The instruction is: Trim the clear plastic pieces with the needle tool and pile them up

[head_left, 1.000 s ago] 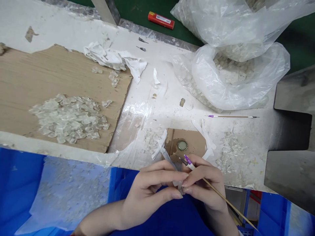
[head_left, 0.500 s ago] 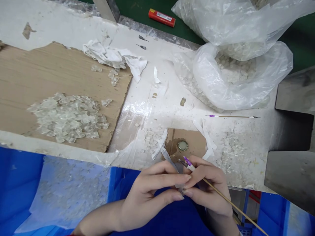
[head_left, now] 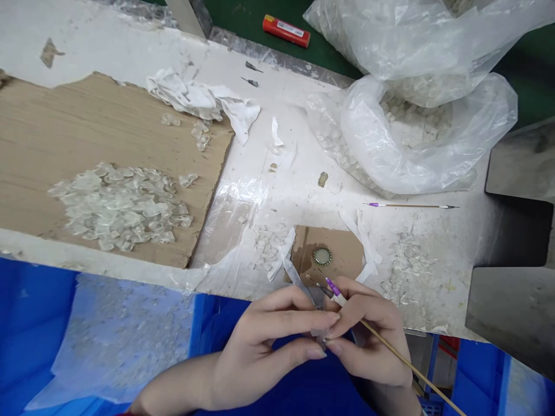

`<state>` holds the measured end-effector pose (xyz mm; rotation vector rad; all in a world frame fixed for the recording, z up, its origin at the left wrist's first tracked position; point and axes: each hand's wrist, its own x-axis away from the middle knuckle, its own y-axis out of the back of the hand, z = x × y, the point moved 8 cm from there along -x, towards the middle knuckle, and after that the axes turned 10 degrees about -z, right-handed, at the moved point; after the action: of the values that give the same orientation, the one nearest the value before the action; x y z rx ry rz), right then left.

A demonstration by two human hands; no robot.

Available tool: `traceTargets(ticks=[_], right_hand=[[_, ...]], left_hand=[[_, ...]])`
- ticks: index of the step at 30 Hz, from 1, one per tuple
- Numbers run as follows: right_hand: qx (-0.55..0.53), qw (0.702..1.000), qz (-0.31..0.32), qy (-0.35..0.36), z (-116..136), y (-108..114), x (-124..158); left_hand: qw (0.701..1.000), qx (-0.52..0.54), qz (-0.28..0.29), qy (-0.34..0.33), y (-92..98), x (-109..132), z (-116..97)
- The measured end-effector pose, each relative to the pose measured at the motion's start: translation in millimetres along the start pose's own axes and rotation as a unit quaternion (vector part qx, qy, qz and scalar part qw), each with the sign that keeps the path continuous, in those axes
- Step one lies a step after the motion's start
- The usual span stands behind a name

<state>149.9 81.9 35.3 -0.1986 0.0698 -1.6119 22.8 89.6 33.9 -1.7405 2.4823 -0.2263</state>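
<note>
Gripping purple-tipped wooden stick (head_left: pixel 405 359) in right hand (head_left: pixel 368 341), long axis slanting, tip toward left hand (head_left: pixel 260 358), whose fingers (head_left: pixel 299 320) pinch narrow translucent strip (head_left: pixel 297 283).

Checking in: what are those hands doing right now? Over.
Left hand pinching a clear strip. Right hand holding a bamboo pick, tip beside strip. Round metal cap on cardboard ahead.

Compared with a moment earlier, both hands have edged slightly toward the right. The left hand (head_left: pixel 264 341) reaches a little farther across the right hand (head_left: pixel 368 341), and the purple-tipped wooden stick (head_left: pixel 403 361) in the right hand slants less steeply toward the near right.
</note>
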Motion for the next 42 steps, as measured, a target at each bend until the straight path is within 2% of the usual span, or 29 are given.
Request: traceTargets(ticks=[5,11,15,25,29,37,42], right_hand=[[0.023,0.999,-0.005,0.024,3,0,1],[0.078,0.995,-0.007,0.066,9,1,5],[0.105,0.991,-0.008,0.088,12,1,8],[0.134,0.984,0.001,0.119,12,1,15],[0.134,0.983,0.023,0.121,14,1,13],[0.129,0.986,0.015,0.107,12,3,11],[0.112,0.988,0.018,0.1,14,2,9]], left_hand=[[0.998,-0.042,0.003,-0.049,2.3,3,-6],[0.99,-0.093,0.032,-0.105,-3.0,5,-15],[0.988,-0.094,0.054,-0.108,-4.1,5,-16],[0.984,-0.112,0.036,-0.134,-4.2,4,-21],[0.986,-0.1,0.037,-0.125,-5.5,2,-20],[0.987,-0.11,0.002,-0.114,-1.8,1,-19],[0.988,-0.1,0.023,-0.115,-2.2,0,-20]])
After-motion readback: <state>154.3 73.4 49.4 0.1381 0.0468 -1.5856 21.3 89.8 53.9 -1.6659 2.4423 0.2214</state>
